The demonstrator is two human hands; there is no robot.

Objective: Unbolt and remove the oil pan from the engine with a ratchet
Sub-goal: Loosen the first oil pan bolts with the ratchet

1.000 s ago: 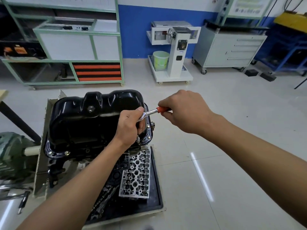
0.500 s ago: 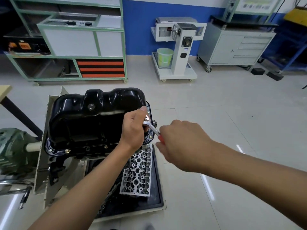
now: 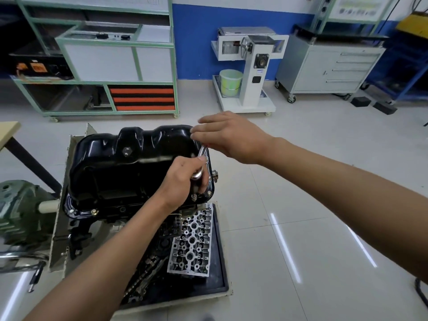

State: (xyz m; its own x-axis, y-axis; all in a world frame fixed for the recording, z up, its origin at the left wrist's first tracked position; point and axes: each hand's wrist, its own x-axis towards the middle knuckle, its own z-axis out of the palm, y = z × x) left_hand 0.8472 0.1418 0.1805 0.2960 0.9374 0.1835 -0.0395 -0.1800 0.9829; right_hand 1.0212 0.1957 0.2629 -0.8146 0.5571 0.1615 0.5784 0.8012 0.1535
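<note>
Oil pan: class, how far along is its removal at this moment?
Done: nothing visibly finished; the oil pan still sits in place. In hand: the left hand grips the ratchet at the pan's near right corner, the right hand over its handle. Left: the flange bolts, then lifting the pan.

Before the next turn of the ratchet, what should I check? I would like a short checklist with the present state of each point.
1. Left hand grips the head of the ratchet: ok.
2. Socket seated on its bolt: cannot tell, the left hand hides it.
3. Right hand firm on the ratchet: cannot tell, its fingers look straight.
4. Oil pan free to lift: not ok, a flange bolt is still in.
5. Room to swing the ratchet: ok, open floor lies to the right.
</note>
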